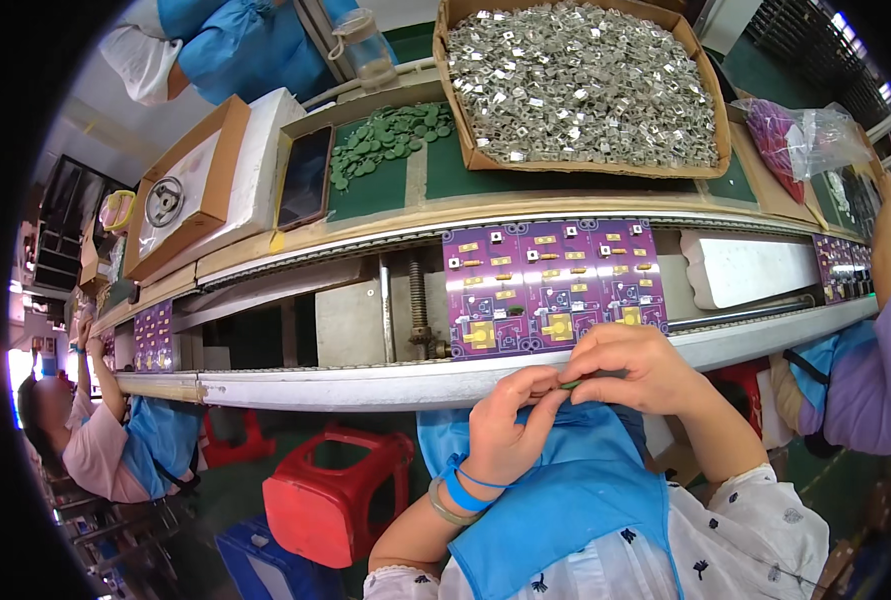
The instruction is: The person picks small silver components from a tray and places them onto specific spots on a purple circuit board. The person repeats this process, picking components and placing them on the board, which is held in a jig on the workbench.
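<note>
That small, thin green piece point(570, 384) (material unclear), pinched by left hand point(510, 425) and right hand point(633, 368) fingertips, looks featherlight, maybe brittle, so grab the edges imo.

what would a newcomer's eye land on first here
Probably the big cardboard box at the top, heaped with small shiny metal parts. Next, perhaps, the bright purple circuit board in the middle, with the person's hands just below it, pinching a small green piece. The red stool stands out at lower left.
</note>
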`<act>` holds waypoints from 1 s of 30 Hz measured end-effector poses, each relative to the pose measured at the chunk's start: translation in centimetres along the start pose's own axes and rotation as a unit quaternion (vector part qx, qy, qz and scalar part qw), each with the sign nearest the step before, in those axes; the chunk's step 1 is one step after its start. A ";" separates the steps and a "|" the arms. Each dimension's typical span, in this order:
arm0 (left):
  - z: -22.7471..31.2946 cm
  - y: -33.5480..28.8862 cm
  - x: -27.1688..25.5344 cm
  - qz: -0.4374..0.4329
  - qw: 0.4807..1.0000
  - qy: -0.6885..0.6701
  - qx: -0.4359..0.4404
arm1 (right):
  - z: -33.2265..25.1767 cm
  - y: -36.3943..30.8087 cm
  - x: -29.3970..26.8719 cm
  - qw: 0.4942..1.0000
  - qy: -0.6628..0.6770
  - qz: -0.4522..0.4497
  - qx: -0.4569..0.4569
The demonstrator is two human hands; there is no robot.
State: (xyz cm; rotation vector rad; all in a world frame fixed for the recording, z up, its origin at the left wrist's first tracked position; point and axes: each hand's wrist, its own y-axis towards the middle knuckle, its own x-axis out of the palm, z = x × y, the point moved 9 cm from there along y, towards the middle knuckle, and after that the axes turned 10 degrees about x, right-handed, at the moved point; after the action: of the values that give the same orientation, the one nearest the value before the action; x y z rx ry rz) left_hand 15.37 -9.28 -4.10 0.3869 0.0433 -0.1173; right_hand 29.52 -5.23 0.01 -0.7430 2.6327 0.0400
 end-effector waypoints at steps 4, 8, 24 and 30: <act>1.6 1.2 1.3 -0.093 0.980 0.153 0.085 | 0.6 0.2 -2.6 0.997 -0.039 0.059 0.005; 2.5 2.7 3.4 -0.134 0.923 0.303 0.194 | 1.8 1.7 -5.4 0.983 -0.116 0.138 0.023; 1.3 2.9 4.9 -0.186 0.882 0.389 0.189 | 3.7 2.6 -6.1 0.967 -0.216 0.136 0.009; 1.4 3.0 5.7 -0.200 0.881 0.383 0.194 | 3.8 2.2 -5.5 0.961 -0.249 0.119 -0.001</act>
State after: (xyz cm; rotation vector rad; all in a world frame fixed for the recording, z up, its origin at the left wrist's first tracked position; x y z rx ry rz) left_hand 21.38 -7.67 -2.02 0.8073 0.9022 -0.3815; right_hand 34.05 -0.08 -1.58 -0.3502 2.2185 0.2618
